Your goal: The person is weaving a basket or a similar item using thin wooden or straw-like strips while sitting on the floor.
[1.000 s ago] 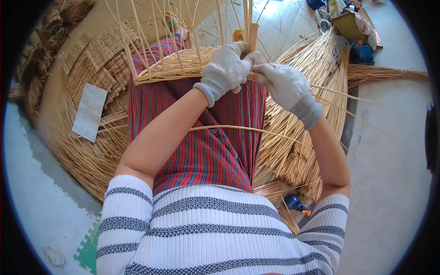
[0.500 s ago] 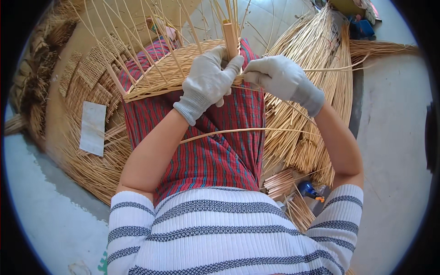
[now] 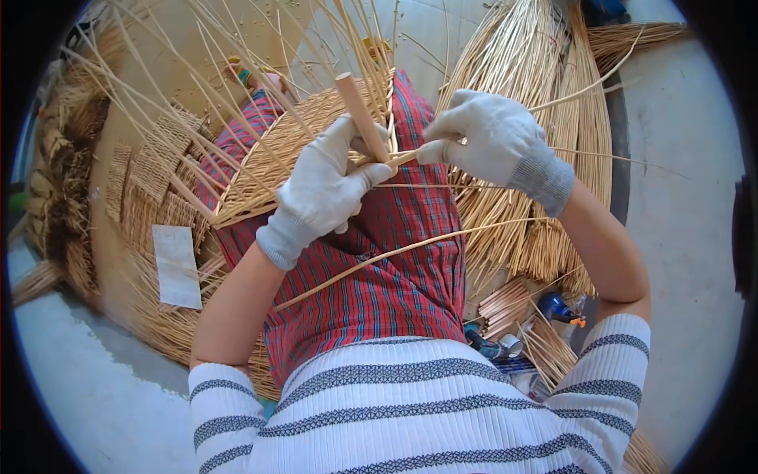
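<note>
A partly woven wicker basket [image 3: 308, 118] rests on the red plaid cloth [image 3: 371, 296] over my lap, with many thin upright rods fanning out from it. My gloved left hand [image 3: 324, 182] is closed around its near corner, at the foot of a thick wooden post [image 3: 359, 110] that leans left. To the right, my gloved right hand [image 3: 493, 142] pinches wicker strands [image 3: 404, 158] running out from that corner. Loose strand ends stick out past the right hand. Across the cloth below lies a long curved wicker rod [image 3: 387, 257].
Large bundles of wicker rods [image 3: 525, 79] lie on the floor at right. Woven mats [image 3: 162, 158] and a pale rectangular sheet [image 3: 177, 265] are at left. Beside my right elbow sit short sticks [image 3: 505, 306] and a blue container with an orange tip [image 3: 559, 306].
The basket corner and my left hand have shifted left and slightly down. The post now leans left rather than standing nearly upright. My right hand still pinches the strands, slightly farther right.
</note>
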`<state>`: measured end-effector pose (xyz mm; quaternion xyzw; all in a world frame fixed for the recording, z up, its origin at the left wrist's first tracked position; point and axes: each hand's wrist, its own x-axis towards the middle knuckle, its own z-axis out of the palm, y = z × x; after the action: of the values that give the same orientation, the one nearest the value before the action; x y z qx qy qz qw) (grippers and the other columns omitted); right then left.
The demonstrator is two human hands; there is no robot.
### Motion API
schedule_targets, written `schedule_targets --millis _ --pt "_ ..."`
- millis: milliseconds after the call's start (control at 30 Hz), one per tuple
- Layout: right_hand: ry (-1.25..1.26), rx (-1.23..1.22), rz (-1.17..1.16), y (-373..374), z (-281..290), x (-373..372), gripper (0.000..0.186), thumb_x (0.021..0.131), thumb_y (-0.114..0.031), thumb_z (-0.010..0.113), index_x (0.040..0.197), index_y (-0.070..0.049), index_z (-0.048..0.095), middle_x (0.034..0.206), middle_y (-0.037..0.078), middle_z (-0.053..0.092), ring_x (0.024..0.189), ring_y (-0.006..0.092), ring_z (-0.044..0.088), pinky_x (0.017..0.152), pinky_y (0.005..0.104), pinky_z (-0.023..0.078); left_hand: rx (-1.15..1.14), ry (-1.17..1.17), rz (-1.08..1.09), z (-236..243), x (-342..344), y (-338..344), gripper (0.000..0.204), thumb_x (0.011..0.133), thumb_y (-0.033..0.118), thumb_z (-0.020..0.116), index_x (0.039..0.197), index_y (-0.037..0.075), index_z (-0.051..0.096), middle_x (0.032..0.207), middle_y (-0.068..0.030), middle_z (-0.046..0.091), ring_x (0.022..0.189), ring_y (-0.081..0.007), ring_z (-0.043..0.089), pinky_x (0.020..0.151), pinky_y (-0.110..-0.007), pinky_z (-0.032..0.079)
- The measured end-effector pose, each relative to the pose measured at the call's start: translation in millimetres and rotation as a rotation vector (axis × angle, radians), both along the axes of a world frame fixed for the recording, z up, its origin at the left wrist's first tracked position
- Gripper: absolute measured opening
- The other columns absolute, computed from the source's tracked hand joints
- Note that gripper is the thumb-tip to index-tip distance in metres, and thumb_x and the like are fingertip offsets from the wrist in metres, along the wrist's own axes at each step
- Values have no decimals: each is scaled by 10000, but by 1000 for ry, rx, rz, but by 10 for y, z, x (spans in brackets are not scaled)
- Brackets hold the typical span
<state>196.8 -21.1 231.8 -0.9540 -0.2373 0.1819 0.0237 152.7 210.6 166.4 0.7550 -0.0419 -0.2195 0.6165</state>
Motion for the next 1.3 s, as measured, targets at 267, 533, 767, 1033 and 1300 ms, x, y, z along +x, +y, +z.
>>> schedule_targets --millis 267,533,767,1033,1300 --pt "49 142 -56 45 -14 246 823 810 -535 814 1490 -173 523 1182 177 706 1134 350 686 954 443 559 -136 -197 107 -106 26 -78 350 860 -93 719 1173 4 598 960 -102 700 955 -187 690 891 -340 568" --pt "-10 376 3 213 -315 617 1300 616 -254 970 1660 -245 196 1402 148 554 1060 298 676 981 400 572 -106 -152 103 -49 28 -56 360 871 -131 679 1186 12 583 1032 -81 667 1003 -173 668 904 -328 569" --pt "-10 662 351 280 -875 968 1382 561 -211 976 1653 -99 136 1653 248 282 1535 400 274 1257 437 304 -155 -183 163 -43 -92 -122 299 889 -90 676 1148 37 601 966 -115 692 928 -207 718 837 -347 567" --pt "76 465 277 457 -675 824 1446 499 -170 979 1663 -122 124 1675 223 257 1553 397 236 1264 454 291 -263 -420 602 -537 -525 -737 555 983 -1 646 1455 56 360 1173 -91 495 849 -114 623 677 -313 637" --pt "-562 359 292 563 51 280 1109 652 -335 916 1599 -158 366 1601 156 421 1437 384 439 1179 471 381 -392 -208 710 -219 -86 -485 220 1015 51 594 1196 -14 487 879 -106 594 582 -169 648 489 -322 609"
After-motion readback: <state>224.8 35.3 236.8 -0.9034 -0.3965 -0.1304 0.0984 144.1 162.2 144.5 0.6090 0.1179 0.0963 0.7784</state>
